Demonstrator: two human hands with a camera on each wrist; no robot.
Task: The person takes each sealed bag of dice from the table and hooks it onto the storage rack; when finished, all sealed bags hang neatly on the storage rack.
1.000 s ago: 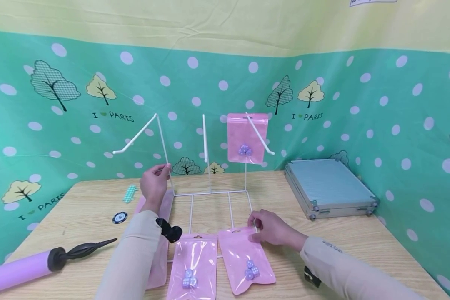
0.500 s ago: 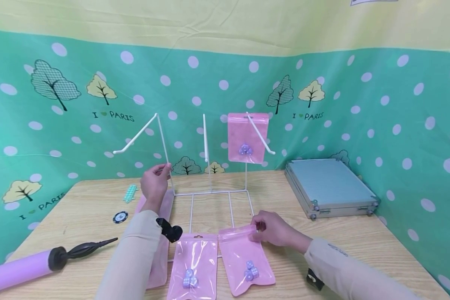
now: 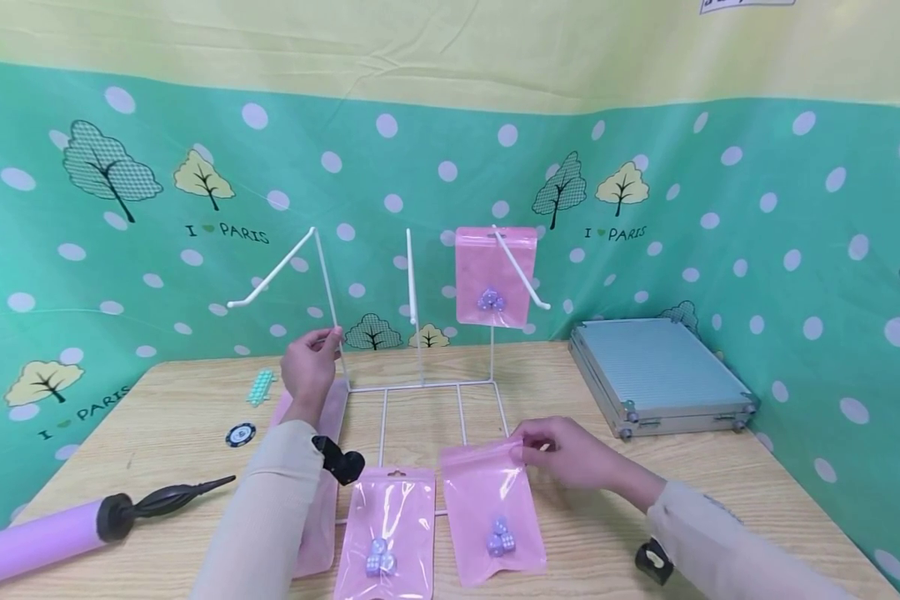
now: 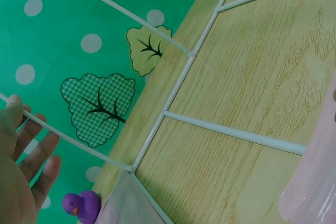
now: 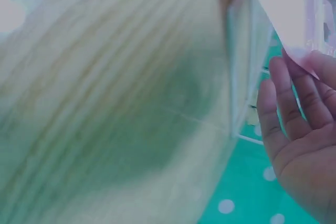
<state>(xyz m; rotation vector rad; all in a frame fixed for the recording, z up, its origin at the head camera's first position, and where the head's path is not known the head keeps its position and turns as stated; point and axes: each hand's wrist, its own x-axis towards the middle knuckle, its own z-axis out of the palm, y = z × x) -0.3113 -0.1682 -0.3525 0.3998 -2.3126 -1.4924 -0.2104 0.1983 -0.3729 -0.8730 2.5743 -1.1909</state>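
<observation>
My left hand pinches the left upright of a white wire display rack; in the left wrist view its thumb and forefinger meet at the wire. My right hand pinches the top right corner of a pink zip bag with several lilac dice inside. The bag's upper end is raised over the rack's base. Beside it a second pink bag, also with dice, lies flat. Another pink bag hangs on the right hook. The middle hook and left hook are bare.
A further pink bag lies under my left forearm. On the left are a purple balloon pump, a poker chip and a mint-checked piece. A ribbed case stands at right. A purple duck shows behind the rack.
My right hand has drawn slightly to the right and up, lifting the top of the pink bag and straightening it. The left hand stays on the upright.
</observation>
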